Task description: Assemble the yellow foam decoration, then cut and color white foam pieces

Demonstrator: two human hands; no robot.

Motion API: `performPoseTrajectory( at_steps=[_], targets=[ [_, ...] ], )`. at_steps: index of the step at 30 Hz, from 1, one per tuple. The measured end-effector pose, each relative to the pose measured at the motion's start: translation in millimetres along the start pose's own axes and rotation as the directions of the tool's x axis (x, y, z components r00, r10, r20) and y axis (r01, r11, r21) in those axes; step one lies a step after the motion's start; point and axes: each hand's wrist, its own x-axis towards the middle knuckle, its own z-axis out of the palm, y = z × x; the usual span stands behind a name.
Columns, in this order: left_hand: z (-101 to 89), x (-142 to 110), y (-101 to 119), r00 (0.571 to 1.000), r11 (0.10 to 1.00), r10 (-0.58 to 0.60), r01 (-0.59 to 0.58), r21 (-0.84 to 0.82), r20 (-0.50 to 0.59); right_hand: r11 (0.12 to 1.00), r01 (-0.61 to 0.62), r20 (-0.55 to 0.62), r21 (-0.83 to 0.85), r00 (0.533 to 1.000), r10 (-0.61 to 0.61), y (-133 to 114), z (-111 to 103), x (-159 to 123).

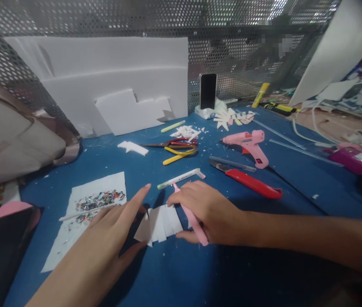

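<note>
Several white paper strips (163,222) lie side by side on the blue tabletop, with a pointed piece at their left end. My right hand (211,209) grips a pink marker pen (194,219) slantwise. Its index finger and thumb also reach the right end of the strips. On the other side, my left hand (120,226) has its index finger stretched out and its thumb apart, near the left end of the strips. Whether its fingertips touch the paper is unclear. Just beyond my hands lies a white and green pen (181,178).
A red cutter (253,183), pink glue gun (248,143) and scissors (174,146) lie beyond. On the left is a paper sheet (110,181) bearing colourful bits, beside a dark phone (4,247). White board (113,55) leans against the mesh; another phone (208,91) stands upright.
</note>
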Motion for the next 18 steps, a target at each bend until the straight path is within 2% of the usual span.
performPoseTrajectory(
  at_steps=[4, 6, 9, 11, 14, 15, 16, 18],
  targets=[
    [0.1, -4.7, -3.3, 1.000, 1.000, 0.006, -0.006, 0.025, -0.001, 1.000, 0.007, 0.011, 0.029, 1.000, -0.007, -1.6, -1.1, 1.4],
    [-1.8, -6.0, -4.0, 1.000, 0.999, 0.018, -0.018, 0.039, 0.004, 0.998, -0.028, 0.009, 0.064, 1.000, 0.028, -1.6, -4.4, 0.5],
    [-5.9, -4.8, 1.4, 0.999, 0.994, 0.049, -0.048, 0.100, -0.011, 0.978, -0.055, -0.079, 0.201, 0.994, 0.072, 1.1, -13.1, -3.9],
    [-5.8, -3.1, 11.7, 0.991, 0.984, 0.121, -0.113, 0.137, -0.059, 0.943, -0.068, -0.116, 0.327, 0.987, 0.112, 4.5, -19.9, -7.9],
    [4.7, -2.6, 34.6, 0.936, 0.947, 0.315, -0.300, 0.114, -0.154, 0.845, -0.218, -0.013, 0.489, 0.966, 0.257, 10.0, -28.1, -12.4],
    [10.8, -3.4, 42.3, 0.918, 0.928, 0.367, -0.350, 0.123, -0.154, 0.820, -0.261, 0.021, 0.510, 0.956, 0.292, 11.5, -29.9, -13.1],
    [17.3, -4.5, 49.0, 0.911, 0.929, 0.364, -0.340, 0.147, -0.194, 0.813, -0.280, 0.041, 0.511, 0.952, 0.303, 12.8, -31.2, -13.4],
    [29.7, -6.8, 58.6, 0.903, 0.903, 0.403, -0.367, 0.223, -0.147, 0.833, -0.247, 0.046, 0.495, 0.965, 0.259, 15.0, -33.1, -13.5]
  ],
)
